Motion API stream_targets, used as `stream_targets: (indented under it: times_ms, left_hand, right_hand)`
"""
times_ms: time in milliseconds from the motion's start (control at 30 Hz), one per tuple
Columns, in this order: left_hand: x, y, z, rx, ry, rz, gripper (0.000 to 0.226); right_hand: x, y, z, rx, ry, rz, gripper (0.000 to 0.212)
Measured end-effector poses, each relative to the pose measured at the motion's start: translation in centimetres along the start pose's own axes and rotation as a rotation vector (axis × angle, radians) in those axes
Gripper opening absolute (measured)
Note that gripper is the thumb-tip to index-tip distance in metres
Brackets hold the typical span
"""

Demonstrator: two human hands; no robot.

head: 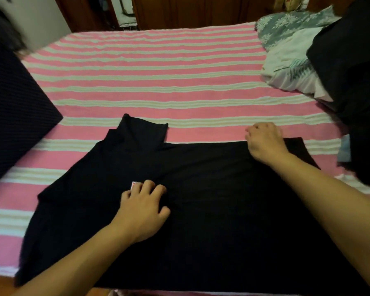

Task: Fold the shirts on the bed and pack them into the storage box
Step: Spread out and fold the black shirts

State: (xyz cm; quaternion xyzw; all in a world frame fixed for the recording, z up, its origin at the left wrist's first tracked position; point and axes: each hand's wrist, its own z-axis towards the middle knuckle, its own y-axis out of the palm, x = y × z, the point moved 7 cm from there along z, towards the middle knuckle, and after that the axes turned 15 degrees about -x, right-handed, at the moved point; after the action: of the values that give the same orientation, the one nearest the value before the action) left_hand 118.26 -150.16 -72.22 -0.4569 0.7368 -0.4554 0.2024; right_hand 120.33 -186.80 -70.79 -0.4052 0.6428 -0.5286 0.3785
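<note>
Head view: black turtleneck shirt (190, 199) flat on striped bed (147, 67). Left hand (142, 210) bunches mid-fabric, right hand (265, 142) pinches far edge. Risk: uneven pull skews fold, wrinkles cloth.

Matt cloth lying over a woven striped cover

The black shirt (212, 199) is showing as soft, matt knit cloth, smooth with faint creases. The bed (154, 67) cover is looking like coarse woven cotton in pink and white stripes. The dark storage box (15, 116) is showing ribbed fabric sides; the cupboards (179, 11) behind are looking like polished wood.
</note>
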Motion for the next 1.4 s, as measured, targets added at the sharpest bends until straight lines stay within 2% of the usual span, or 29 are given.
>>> stream_targets:
  times_ms: [67, 100, 167, 200, 300, 400, 500, 600, 700, 767, 800, 867, 933, 1100, 1267, 1400]
  left_hand:
    - [-1.8, -3.6, 1.7, 0.109, 0.04, -0.077, 0.038]
    - [-3.8, -5.7, 3.0, 0.22, 0.019, -0.144, 0.037]
    - [-9.1, -9.5, 6.2, 0.408, -0.097, -0.213, 0.042]
    - [-12.0, -10.8, 8.0, 0.441, -0.171, -0.221, 0.047]
    - [-18.4, -13.6, 13.2, 0.367, -0.334, -0.29, 0.071]
    - [-20.5, -15.5, 18.3, 0.232, -0.351, -0.427, 0.083]
    - [-20.9, -16.4, 22.1, 0.047, -0.385, -0.276, 0.079]
    - [-21.1, -16.5, 23.4, -0.012, -0.383, -0.354, 0.072]
    - [-20.1, -16.0, 21.8, -0.017, -0.286, -0.708, 0.043]
    - [-18.7, -17.1, 19.4, 0.085, -0.1, -0.944, 0.014]
    - [-17.9, -18.1, 17.5, 0.163, 0.01, -0.996, 0.003]
    - [-16.8, -20.2, 12.9, 0.309, 0.17, -1.064, 0.01]
    - [-15.7, -21.8, 7.7, 0.396, 0.277, -1.108, 0.013]
    - [-14.1, -22.4, -4.7, 0.426, 0.416, -1.123, 0.02]
    - [-12.6, -18.7, -15.2, 0.43, 0.444, -1.05, 0.02]
    - [-11.8, -13.0, -21.9, 0.444, 0.483, -0.966, 0.017]
  right_hand:
    - [-3.4, 2.7, 1.6, -0.191, -0.101, 0.05, 0.048]
    - [-4.0, 3.7, 2.1, -0.203, -0.106, 0.041, 0.051]
    - [-4.0, 4.4, 2.4, -0.088, -0.094, 0.053, 0.051]
    - [-3.8, 4.5, 2.3, -0.03, -0.083, 0.059, 0.05]
    - [-4.1, 4.8, 2.7, 0.022, -0.077, 0.048, 0.05]
    - [-4.4, 5.1, 2.9, 0.024, -0.066, 0.031, 0.049]
    - [-4.2, 4.9, 2.8, 0.044, -0.06, 0.035, 0.048]
    - [-4.3, 5.3, 3.0, 0.005, -0.046, 0.054, 0.05]
    - [-3.8, 4.5, 3.2, -0.153, -0.117, 0.115, 0.055]
    - [-2.3, 2.7, 3.2, -0.313, -0.182, 0.102, 0.05]
    - [-1.3, 1.4, 2.7, -0.382, -0.18, 0.066, 0.039]
    - [1.4, -0.7, 1.4, -0.471, -0.132, -0.074, 0.021]
    - [3.7, -2.6, -0.8, -0.412, -0.083, -0.197, 0.024]
    - [3.6, -8.4, -8.5, -0.012, -0.178, -0.157, 0.03]
    - [3.8, -9.9, -16.0, 0.201, -0.144, -0.096, 0.026]
    - [4.6, -7.8, -21.9, 0.315, -0.078, -0.034, 0.032]
